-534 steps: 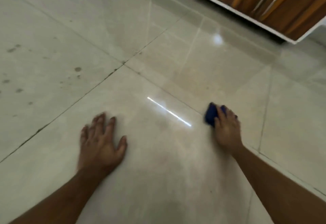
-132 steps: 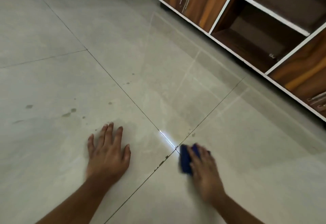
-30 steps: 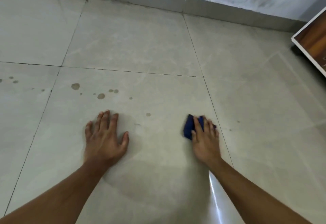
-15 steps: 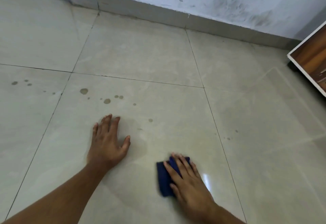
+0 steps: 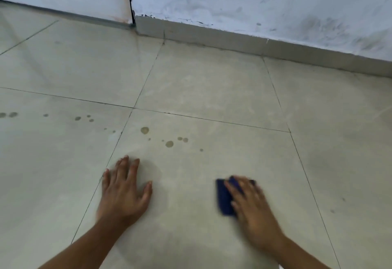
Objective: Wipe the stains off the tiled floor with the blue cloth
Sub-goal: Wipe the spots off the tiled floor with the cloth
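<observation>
**tilefan:** Head cam has the right hand (image 5: 253, 211) pressed flat on the blue cloth (image 5: 224, 200), fingers (image 5: 234, 188) spread over it rather than clenched. It's blurry, so can't tell how tightly it's held.

**mopguy:** And the left hand (image 5: 123, 192)?

**tilefan:** Palm down on the tiled floor (image 5: 212, 90), fingers splayed, holding nothing. The stains (image 5: 169, 144) sit just past its fingertips, well beyond the cloth. Scuffed wall (image 5: 254, 3) further out.
</observation>
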